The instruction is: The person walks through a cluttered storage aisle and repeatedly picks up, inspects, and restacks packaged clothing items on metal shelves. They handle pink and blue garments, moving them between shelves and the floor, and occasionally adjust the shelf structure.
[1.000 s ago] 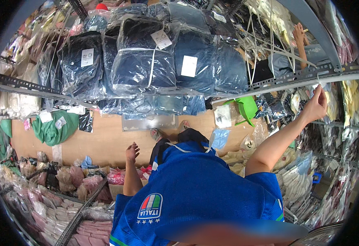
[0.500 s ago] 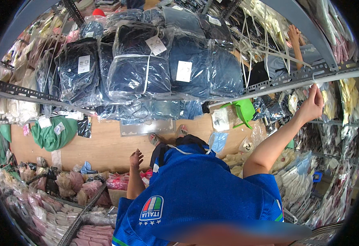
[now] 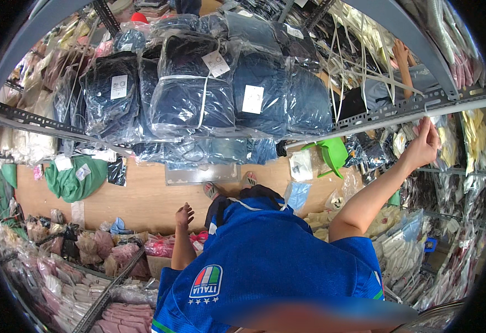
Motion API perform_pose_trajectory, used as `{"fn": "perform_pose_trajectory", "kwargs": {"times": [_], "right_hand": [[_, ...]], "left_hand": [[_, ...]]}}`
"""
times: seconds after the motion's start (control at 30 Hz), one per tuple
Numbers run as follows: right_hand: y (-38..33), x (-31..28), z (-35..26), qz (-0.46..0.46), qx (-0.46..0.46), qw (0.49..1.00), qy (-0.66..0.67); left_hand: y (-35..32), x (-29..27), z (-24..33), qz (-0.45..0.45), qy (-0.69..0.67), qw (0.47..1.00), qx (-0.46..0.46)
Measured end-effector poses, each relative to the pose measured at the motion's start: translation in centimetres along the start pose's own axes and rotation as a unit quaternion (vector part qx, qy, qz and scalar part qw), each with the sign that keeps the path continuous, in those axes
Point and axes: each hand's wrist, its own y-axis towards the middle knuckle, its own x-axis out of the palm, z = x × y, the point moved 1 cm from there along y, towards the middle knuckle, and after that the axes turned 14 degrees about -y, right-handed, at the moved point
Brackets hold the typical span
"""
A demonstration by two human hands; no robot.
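Observation:
My right hand [image 3: 422,147] is raised at the right, with thumb and fingertips pinched just under the shelf's white rail [image 3: 365,124]. A thin pale loop [image 3: 427,104] shows over the rail by these fingertips. Whatever the fingers hold is too small to name. Low beside my body, my left hand [image 3: 184,215] hangs with its fingers apart and nothing in it. In front of me, plastic-wrapped bundles of folded dark denim [image 3: 193,104] fill the shelf. One bundle is tied with white strapping [image 3: 203,102], and several carry white labels [image 3: 252,99].
A green stool [image 3: 333,155] and a green bundle [image 3: 76,178] stand on the wooden floor [image 3: 137,200]. Packed garments [image 3: 71,288] lie on racks behind me. Metal uprights [image 3: 440,50] frame the shelf. Beyond it at the right, another person's raised forearm [image 3: 404,75] shows.
The view has shifted slightly, moving the shelf and bundles a little to the right and down. My right hand stays at the rail, and the left still hangs down.

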Motion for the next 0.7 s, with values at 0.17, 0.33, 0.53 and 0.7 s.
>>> {"fn": "perform_pose_trajectory", "kwargs": {"times": [0.17,0.33,0.53,0.7], "right_hand": [[0.1,0.3,0.4,0.009,-0.018,1.0,0.011],[0.2,0.6,0.8,0.016,-0.023,1.0,-0.003],[0.3,0.9,2.0,0.034,-0.028,0.999,0.013],[0.1,0.2,0.6,0.043,-0.018,0.999,0.002]], "left_hand": [[-0.2,0.4,0.3,-0.005,0.01,1.0,0.001],[-0.3,0.4,0.8,-0.007,0.005,1.0,0.007],[-0.7,0.2,1.6,-0.01,0.014,1.0,0.003],[-0.3,-0.2,1.4,-0.032,0.021,0.999,-0.005]]}}
